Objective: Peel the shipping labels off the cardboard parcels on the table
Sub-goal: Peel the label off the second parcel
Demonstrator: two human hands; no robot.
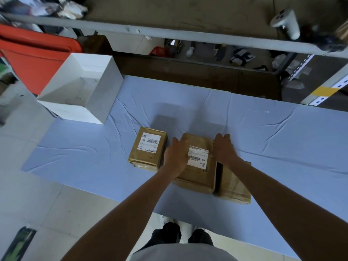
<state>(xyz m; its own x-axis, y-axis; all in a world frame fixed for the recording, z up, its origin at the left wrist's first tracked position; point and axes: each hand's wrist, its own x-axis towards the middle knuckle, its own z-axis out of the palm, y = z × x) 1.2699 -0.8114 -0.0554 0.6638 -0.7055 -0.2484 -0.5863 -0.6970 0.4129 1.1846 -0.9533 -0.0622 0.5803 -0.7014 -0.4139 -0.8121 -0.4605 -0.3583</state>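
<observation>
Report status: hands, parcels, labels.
Both open: left hand, right hand bracing middle parcel. Its label unpeeled; left parcel label unpeeled too. Close at right, third parcel.

Creased blue cloth (282,138) spreads round the left hand (174,157); up-left of it stands 1 white box (105,87) before an orange bin (32,59). Beyond the right hand (225,149) runs a grey rail (169,32).
</observation>
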